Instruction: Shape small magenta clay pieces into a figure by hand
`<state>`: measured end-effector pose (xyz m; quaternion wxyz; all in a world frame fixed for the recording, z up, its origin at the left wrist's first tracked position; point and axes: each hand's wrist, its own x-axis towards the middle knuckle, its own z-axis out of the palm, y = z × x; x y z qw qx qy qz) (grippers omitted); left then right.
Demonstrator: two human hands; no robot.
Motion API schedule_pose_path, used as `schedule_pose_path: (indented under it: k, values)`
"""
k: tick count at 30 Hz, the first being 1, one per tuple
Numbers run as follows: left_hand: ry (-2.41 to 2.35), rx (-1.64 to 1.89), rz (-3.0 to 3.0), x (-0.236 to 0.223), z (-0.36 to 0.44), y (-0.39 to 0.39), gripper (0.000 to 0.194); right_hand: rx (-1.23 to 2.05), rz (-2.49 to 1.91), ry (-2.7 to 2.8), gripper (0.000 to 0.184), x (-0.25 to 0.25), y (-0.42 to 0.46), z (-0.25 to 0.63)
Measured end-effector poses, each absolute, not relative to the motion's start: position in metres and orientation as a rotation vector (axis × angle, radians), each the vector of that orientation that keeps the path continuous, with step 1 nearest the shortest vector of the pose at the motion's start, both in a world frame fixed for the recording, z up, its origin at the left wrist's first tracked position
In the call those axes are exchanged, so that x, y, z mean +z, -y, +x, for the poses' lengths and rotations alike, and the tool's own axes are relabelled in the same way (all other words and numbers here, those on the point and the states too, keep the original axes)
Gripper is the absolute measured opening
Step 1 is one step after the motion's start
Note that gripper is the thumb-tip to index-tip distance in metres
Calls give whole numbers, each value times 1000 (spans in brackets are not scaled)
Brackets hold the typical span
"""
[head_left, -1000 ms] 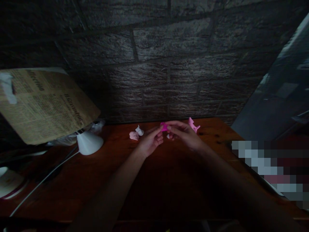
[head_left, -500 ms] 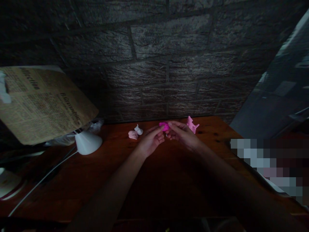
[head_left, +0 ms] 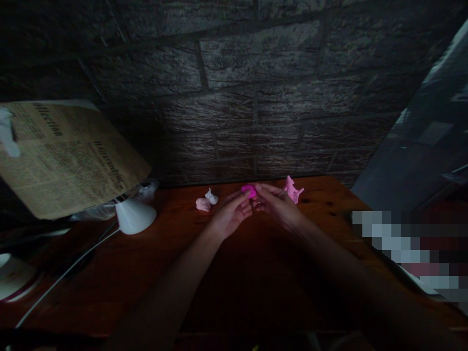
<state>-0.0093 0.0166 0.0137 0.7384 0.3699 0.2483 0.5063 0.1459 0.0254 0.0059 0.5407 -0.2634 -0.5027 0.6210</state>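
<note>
A small lump of bright pink modelling clay (head_left: 248, 191) is pinched between my two hands, above the back of the table. My left hand (head_left: 231, 214) grips its left side with thumb and fingers. On its right side, my right hand (head_left: 276, 204) presses with thumb and fingertips. Just left of my left hand lie a pale pink lump (head_left: 203, 204) and a white piece (head_left: 211, 196) with a pointed tip. Behind my right hand stands a lighter pink piece (head_left: 292, 189) with several pointed ends, partly covered by the hand.
The wooden table (head_left: 161, 273) meets a dark brick-patterned wall (head_left: 226, 112). At left stands a lamp with a newsprint shade (head_left: 69, 156), a white base (head_left: 135, 217) and a white cord (head_left: 73, 267). A pale cup-like container (head_left: 14, 278) sits at the left edge. A grey panel (head_left: 405, 141) leans at right.
Both hands stay on the bright pink clay in nearly the same pose, with only slight finger movement. The whole view has shifted a little.
</note>
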Motion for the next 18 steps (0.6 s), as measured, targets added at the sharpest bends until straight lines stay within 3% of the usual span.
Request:
schedule_pose_path:
  k: [5, 11, 18]
  values:
    - [-531, 1123, 750, 17, -8, -17, 31, 1499, -637, 1279, 35, 9, -25, 152]
    - [-530, 1127, 780, 16, -8, -16, 25, 1224, -680, 1366, 20, 12, -22, 146]
    - [-590, 1159, 788, 13, -7, -18, 20, 1164, -720, 1376, 21, 11, -21, 143]
